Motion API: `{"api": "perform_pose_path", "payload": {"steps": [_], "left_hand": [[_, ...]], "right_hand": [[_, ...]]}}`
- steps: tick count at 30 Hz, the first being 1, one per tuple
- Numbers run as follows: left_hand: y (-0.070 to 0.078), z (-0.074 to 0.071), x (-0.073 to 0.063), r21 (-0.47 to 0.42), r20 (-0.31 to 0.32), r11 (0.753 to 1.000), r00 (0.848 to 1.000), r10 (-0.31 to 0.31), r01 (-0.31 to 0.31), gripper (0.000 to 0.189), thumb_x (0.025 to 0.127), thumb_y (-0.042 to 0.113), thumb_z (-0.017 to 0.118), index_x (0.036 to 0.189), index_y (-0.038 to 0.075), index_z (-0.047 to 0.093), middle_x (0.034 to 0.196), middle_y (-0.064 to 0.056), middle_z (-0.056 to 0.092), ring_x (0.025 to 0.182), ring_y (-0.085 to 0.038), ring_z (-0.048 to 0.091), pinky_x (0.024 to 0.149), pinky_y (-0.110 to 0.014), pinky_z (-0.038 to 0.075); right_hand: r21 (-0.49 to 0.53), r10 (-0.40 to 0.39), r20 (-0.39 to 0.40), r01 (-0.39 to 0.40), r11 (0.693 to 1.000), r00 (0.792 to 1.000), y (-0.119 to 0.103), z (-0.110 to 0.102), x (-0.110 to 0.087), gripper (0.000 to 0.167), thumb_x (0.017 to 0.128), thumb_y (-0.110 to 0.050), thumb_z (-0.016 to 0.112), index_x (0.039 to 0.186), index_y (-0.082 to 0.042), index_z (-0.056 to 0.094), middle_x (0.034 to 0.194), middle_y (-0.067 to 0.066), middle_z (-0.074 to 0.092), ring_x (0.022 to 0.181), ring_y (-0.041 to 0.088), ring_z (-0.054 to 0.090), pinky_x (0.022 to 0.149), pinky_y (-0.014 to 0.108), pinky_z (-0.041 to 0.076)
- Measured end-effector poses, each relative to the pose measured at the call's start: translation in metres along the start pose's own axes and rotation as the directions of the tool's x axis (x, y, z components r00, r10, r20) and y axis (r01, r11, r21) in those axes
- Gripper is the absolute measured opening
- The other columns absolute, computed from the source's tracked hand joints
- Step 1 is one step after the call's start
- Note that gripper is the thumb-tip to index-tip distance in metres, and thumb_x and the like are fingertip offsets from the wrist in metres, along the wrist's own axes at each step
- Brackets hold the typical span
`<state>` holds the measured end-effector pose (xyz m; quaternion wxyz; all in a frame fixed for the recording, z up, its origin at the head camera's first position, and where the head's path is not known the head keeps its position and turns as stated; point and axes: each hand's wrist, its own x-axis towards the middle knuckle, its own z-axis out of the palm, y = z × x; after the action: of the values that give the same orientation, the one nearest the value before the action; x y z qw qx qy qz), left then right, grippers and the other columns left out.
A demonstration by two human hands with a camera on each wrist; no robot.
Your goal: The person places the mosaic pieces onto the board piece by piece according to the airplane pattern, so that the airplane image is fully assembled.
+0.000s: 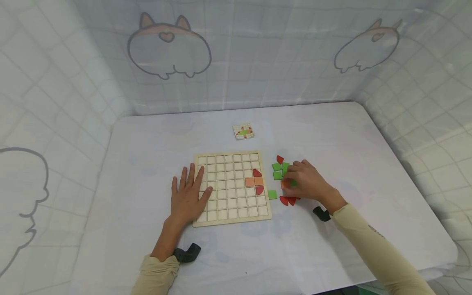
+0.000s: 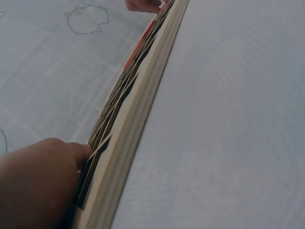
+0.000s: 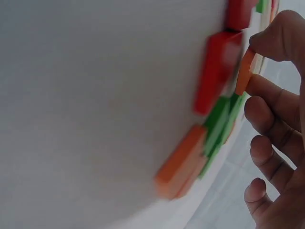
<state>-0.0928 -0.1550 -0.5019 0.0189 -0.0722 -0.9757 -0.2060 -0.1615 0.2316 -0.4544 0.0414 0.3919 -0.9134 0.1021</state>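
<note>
White table (image 1: 332, 135): left hand (image 1: 187, 200) is resting splayed on board (image 1: 231, 193), right hand (image 1: 307, 181) is pinching orange tile (image 3: 245, 71); picking stage, probably calling for placing.

My right fingers (image 3: 271, 98) pinch an orange tile (image 3: 244, 74) right of the pale gridded board (image 1: 232, 221), flat under my left fingers (image 1: 190, 176), two orange squares (image 1: 250, 182) and two red wedges (image 1: 256, 173) at its right.

The left sleeve (image 1: 156, 272), toward seven o'clock in the head view, is beige and gathered in creases near the wrist; the right sleeve (image 1: 380, 250), toward four o'clock, is similarly beige, with a dark marking (image 1: 377, 231) (too small to read). Beside each wrist shows a bent black fitting (image 1: 187, 254).
</note>
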Motion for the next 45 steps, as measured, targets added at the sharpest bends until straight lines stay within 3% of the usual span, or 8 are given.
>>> {"api": "perform_pose_path", "payload": {"steps": [7,12,15,21,26,35,45], "left_hand": [[0.000,-0.001,0.000,0.010,-0.002,1.000,1.000,-0.007,0.007,0.073,0.100,0.054,0.040,0.158,0.015,0.018,0.163,-0.014,0.005,0.149,-0.033,-0.003,0.113,-0.057,-0.007],[0.001,-0.001,-0.001,0.008,0.002,1.000,1.000,-0.010,0.010,0.073,0.100,0.054,0.040,0.158,0.015,0.018,0.163,-0.014,0.004,0.149,-0.033,-0.003,0.113,-0.057,-0.007],[0.001,-0.001,-0.001,0.015,0.000,1.000,1.000,-0.010,0.010,0.074,0.100,0.054,0.040,0.158,0.014,0.019,0.163,-0.015,0.005,0.149,-0.033,-0.003,0.113,-0.058,-0.007],[0.003,-0.001,-0.001,0.016,-0.001,1.000,1.000,-0.005,0.005,0.073,0.100,0.053,0.040,0.158,0.013,0.020,0.163,-0.015,0.006,0.149,-0.033,-0.002,0.113,-0.058,-0.005],[0.004,-0.002,-0.001,0.021,0.001,1.000,1.000,0.003,-0.003,0.073,0.100,0.052,0.041,0.158,0.013,0.020,0.163,-0.016,0.006,0.149,-0.035,-0.001,0.113,-0.059,-0.004],[0.003,-0.003,-0.002,0.009,-0.018,1.000,1.000,0.012,-0.011,0.073,0.100,0.052,0.042,0.158,0.011,0.022,0.162,-0.018,0.009,0.148,-0.036,0.001,0.112,-0.060,-0.003],[0.000,0.000,-0.002,0.017,-0.002,1.000,1.000,-0.002,0.002,0.074,0.100,0.056,0.038,0.159,0.015,0.018,0.163,-0.014,0.005,0.149,-0.033,-0.002,0.113,-0.057,-0.007]], "right_hand": [[0.081,-0.078,-0.100,0.086,0.993,0.992,-0.024,0.000,0.022,0.014,0.073,-0.028,0.076,0.078,-0.015,0.074,0.074,-0.008,0.056,0.075,0.012,0.047,0.070,0.034,0.036],[0.106,-0.173,-0.194,0.196,0.975,0.966,-0.047,0.010,0.040,0.010,0.072,-0.021,0.075,0.076,-0.013,0.071,0.072,-0.005,0.056,0.071,0.013,0.045,0.066,0.033,0.033],[0.080,-0.201,-0.210,0.222,0.972,0.957,-0.058,0.018,0.049,0.011,0.073,-0.024,0.075,0.075,-0.014,0.070,0.071,-0.005,0.053,0.069,0.014,0.043,0.065,0.033,0.032],[0.012,-0.176,-0.120,0.178,0.984,0.977,-0.070,0.028,0.057,0.016,0.077,-0.033,0.074,0.076,-0.017,0.069,0.074,-0.007,0.049,0.072,0.014,0.044,0.065,0.032,0.030],[0.035,-0.128,-0.050,0.130,0.991,0.990,-0.075,0.021,0.054,0.014,0.080,-0.028,0.077,0.075,-0.018,0.069,0.072,-0.008,0.048,0.071,0.013,0.045,0.065,0.032,0.031],[0.070,-0.104,0.055,0.100,0.992,0.993,-0.077,0.012,0.052,0.006,0.083,-0.024,0.081,0.084,-0.020,0.075,0.079,-0.010,0.060,0.075,0.012,0.051,0.069,0.032,0.033],[0.092,-0.073,0.030,0.070,0.993,0.997,-0.075,0.016,0.044,0.006,0.084,-0.021,0.080,0.088,-0.019,0.076,0.074,-0.011,0.058,0.070,0.010,0.048,0.066,0.030,0.034]]}}
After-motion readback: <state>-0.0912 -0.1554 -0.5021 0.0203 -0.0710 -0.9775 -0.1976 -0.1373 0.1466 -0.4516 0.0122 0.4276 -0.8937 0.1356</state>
